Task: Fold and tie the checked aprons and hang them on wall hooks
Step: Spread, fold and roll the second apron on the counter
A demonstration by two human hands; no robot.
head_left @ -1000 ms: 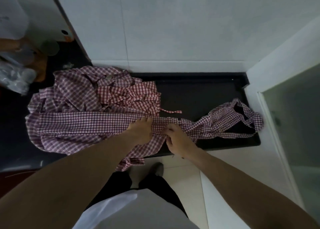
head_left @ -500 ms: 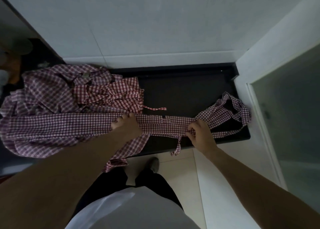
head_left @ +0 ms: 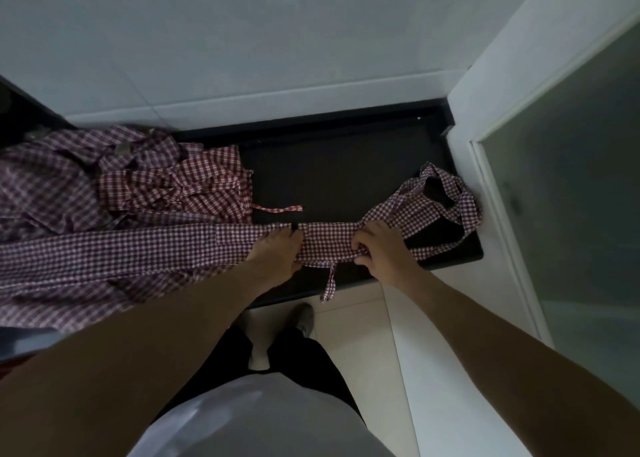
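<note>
Both hands sit closer together than half a second ago on the folded checked apron (head_left: 145, 249) lying across the dark counter (head_left: 339, 166). Left hand (head_left: 277, 252): fingers flat, pressing the fold. Right hand (head_left: 379, 252), at 3 o'clock: fingers curled, pinching cloth; apron pile (head_left: 138, 179) at 10 o'clock.

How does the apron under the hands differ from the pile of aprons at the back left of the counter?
The apron under the hands is folded into one long flat band across the counter; the pile of aprons is crumpled and loose. Both the left hand and the right hand are on the band; nothing touches the pile. The band reaches the front edge; the pile lies by the wall. Both are red-and-white checked.
</note>
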